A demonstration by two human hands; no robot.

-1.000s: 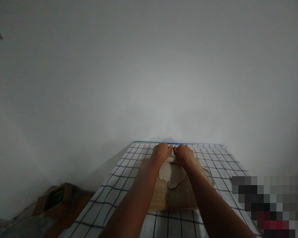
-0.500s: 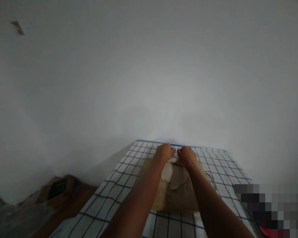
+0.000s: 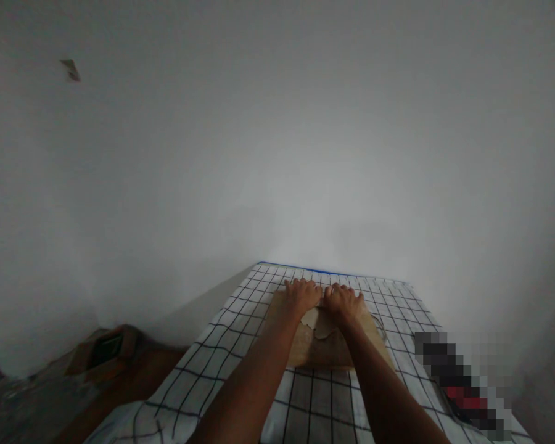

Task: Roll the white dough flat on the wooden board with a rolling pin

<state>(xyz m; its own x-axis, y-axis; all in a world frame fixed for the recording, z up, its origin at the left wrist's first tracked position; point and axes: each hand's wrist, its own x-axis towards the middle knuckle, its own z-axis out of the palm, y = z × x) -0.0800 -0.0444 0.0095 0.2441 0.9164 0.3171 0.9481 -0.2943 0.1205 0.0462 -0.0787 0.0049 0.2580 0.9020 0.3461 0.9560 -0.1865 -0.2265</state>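
Observation:
A flat, pale sheet of dough point(image 3: 322, 325) with an uneven edge lies on a wooden board point(image 3: 317, 359). At the board's far end, my left hand point(image 3: 304, 296) rests palm down with its fingers spread and slightly bent. Beside it, with a small gap between them, my right hand point(image 3: 345, 300) is in the same pose, fingers apart. Both hands are over the far part of the dough and hide it. Whether the fingertips touch dough or board cannot be made out.
The board sits on a table covered with a white, dark-checked cloth point(image 3: 231, 339). A thin loop point(image 3: 380, 325) lies right of the board. A pixelated dark and red patch covers the table's right side. An open cardboard box point(image 3: 106, 353) is at lower left. A pale wall stands behind.
My hands have gone from closed with fingers curled to spread and flatter, coming down onto the far part of the dough. Less of the dough shows. The camera view has shifted slightly.

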